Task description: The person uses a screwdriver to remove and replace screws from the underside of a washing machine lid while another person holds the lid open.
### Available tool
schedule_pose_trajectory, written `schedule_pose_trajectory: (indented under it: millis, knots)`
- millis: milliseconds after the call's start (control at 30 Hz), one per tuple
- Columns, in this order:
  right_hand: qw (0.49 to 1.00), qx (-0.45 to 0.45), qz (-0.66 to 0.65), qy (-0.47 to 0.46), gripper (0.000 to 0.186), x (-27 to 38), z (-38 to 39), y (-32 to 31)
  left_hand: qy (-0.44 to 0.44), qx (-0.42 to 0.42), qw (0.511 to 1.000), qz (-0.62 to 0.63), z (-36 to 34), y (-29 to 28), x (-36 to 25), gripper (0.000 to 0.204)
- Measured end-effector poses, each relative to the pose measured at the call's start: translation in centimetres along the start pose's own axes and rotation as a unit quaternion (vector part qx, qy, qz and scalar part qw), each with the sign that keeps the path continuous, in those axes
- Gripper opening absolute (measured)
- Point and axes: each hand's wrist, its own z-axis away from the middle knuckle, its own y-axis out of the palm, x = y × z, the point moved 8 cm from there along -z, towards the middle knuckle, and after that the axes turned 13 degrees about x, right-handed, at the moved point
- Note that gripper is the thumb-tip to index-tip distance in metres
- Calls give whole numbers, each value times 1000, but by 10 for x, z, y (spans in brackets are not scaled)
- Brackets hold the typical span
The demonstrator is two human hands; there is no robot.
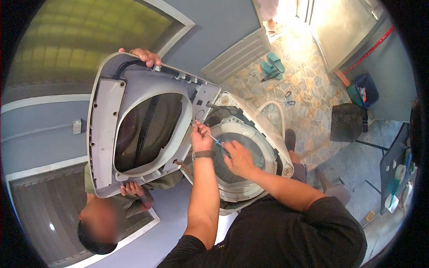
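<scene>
A top-loading washing machine stands open, its round tub (pixel 268 154) facing up below my hands. Its grey-white top cover (pixel 103 134), with a large opening, is tilted up on the left. A screwdriver (pixel 218 142) with a blue-and-dark handle slants toward the cover's inner edge. Closed near the shaft's front end, my left hand (pixel 201 137) steadies it beside the cover. My right hand (pixel 239 158) is wrapped round the handle, above the tub. The screwdriver's tip is too small to make out. A co-worker's hands grip the cover's upper edge (pixel 144 56) and lower edge (pixel 132 189).
The co-worker crouches at the lower left, behind the cover. A pale hose (pixel 273 103) loops beside the machine. Green slippers (pixel 273 66) and scissors (pixel 289 98) lie on the stone-patterned floor. A dark bin (pixel 365 91) and a black stand (pixel 395 165) are at the right.
</scene>
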Motion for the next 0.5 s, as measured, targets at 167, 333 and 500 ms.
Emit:
schedule_pose_trajectory:
  millis: [167,333,500]
  knots:
    - [894,60,-411,166,33,-30,0,17,43,9,996,-77,-1,3,-1,13]
    - [986,46,-136,85,35,-18,-6,2,23,-47,996,-67,-7,0,-7,14]
    - [994,25,95,-43,34,8,4,-5,29,-19,998,-53,-6,-4,-3,21]
